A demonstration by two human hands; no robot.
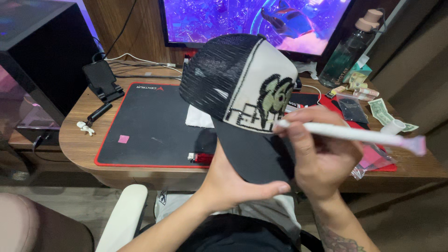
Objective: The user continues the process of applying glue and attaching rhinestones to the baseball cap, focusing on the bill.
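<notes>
Supporting the cap (242, 88) from below, the left hand (233, 184) is closed on the black brim, thumb across its near edge, so the cap sits raised above the near edge of the table (74, 144), just near the person's lap. The right hand (317, 154) is closed in a pencil grip around a white applicator pen (350, 134); the tip of the pen touches the lower right of the pale front panel, beside the beaded design.

For a clean result, judged from this position:
- Keep the brim grip firm so that the panel does not flex under the tip.
- Keep the tip light on the panel and press only lightly.
- Turn the cap rather than the wrist to reach the next spot.

Containers, near to far:
- A clear plastic bag (368, 161) lies at the right near edge of the table, partly under the right hand; its contents cannot be made out.
- A small clear pouch (352, 108), farther right, holds something dark.
- A dark-tinted bottle (347, 49) with a pinkish cap stands at the far right; its fill level cannot be told.

A red-edged black mat (149, 126) covers the middle of the table.
</notes>
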